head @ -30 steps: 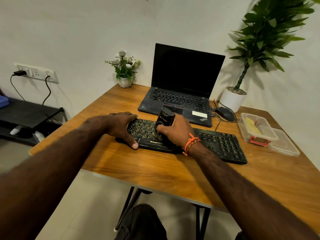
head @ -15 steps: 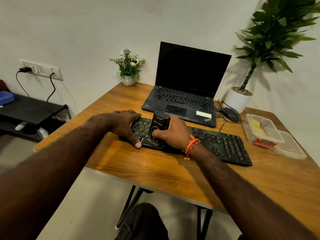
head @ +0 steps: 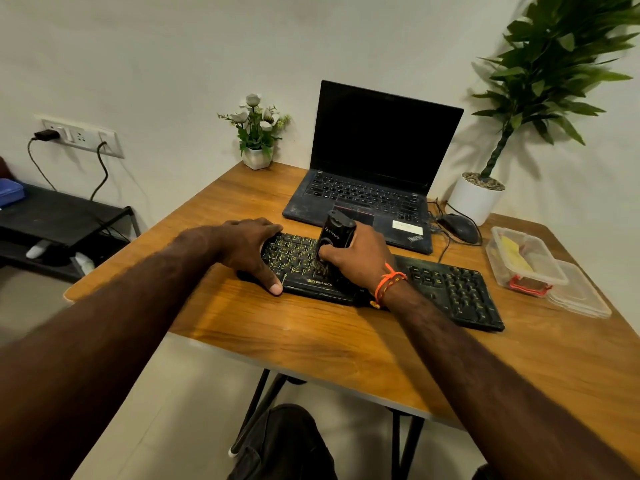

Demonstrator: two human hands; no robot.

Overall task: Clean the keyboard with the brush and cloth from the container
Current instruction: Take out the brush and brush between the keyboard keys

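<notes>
While left hand (head: 249,249) clasps keyboard (head: 433,285), right hand (head: 356,261) grips brush (head: 334,235), bristles obscured.

A plain off-white wall (head: 173,46) fills the far side of the scene. On it at the left sits a white socket plate (head: 81,137) with a black plug and two dark cables hanging down. Below that, a low black shelf (head: 59,213) stands on the pale floor (head: 194,403) against the wall. A wooden table (head: 311,341) on black metal legs (head: 254,407) takes up the middle, its top lit warm and its far corner set against the wall. A tall leafy plant throws soft shadows on the wall at the far right.
</notes>
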